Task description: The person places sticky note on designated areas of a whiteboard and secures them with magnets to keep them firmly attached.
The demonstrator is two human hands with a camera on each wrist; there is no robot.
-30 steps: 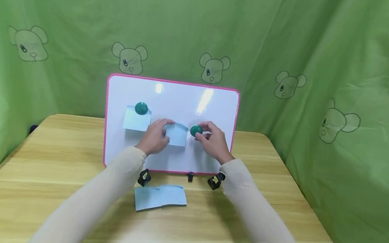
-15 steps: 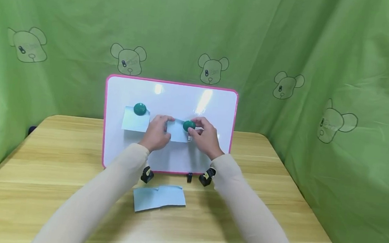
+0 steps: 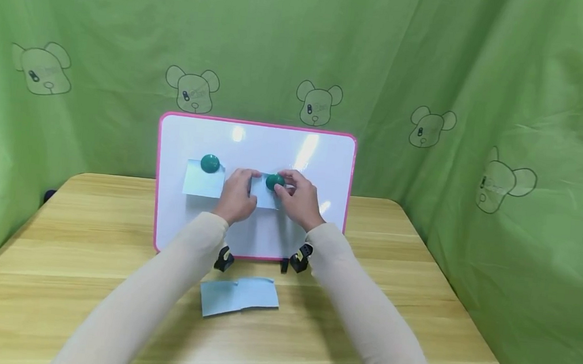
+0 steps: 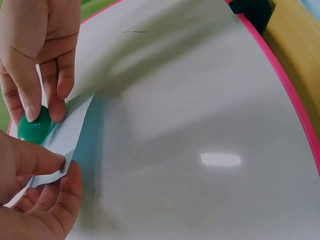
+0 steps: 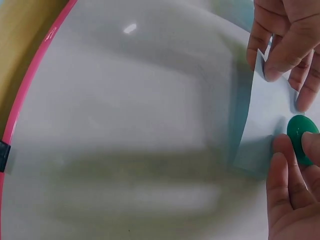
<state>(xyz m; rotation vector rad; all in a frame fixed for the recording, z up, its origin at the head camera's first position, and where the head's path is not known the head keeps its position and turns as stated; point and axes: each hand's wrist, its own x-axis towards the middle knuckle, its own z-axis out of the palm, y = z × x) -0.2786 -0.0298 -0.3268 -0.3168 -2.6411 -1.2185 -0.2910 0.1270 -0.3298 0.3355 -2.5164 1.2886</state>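
My left hand [image 3: 238, 196] pinches the left edge of a light blue sticky note [image 3: 263, 196] against the whiteboard [image 3: 183, 224], thumb in front and fingers behind in the left wrist view. My right hand [image 3: 300, 199] holds a round green magnet [image 3: 274, 181] between thumb and fingers, at the note's upper right. In the right wrist view the magnet [image 5: 301, 137] sits at the note's edge and the note [image 5: 262, 117] stands partly off the board. To the left, a second blue note [image 3: 203, 181] hangs on the board under another green magnet [image 3: 210, 163].
The pink-framed whiteboard stands upright on small black feet [image 3: 285, 266] on a wooden table [image 3: 390, 306]. In front of it lie blue notes [image 3: 240, 297] side by side. A green curtain [image 3: 262, 35] with mouse-head drawings surrounds the table.
My right hand has moved left with the green magnet, from beside the note onto its upper part. My left hand, with the note, has risen slightly.
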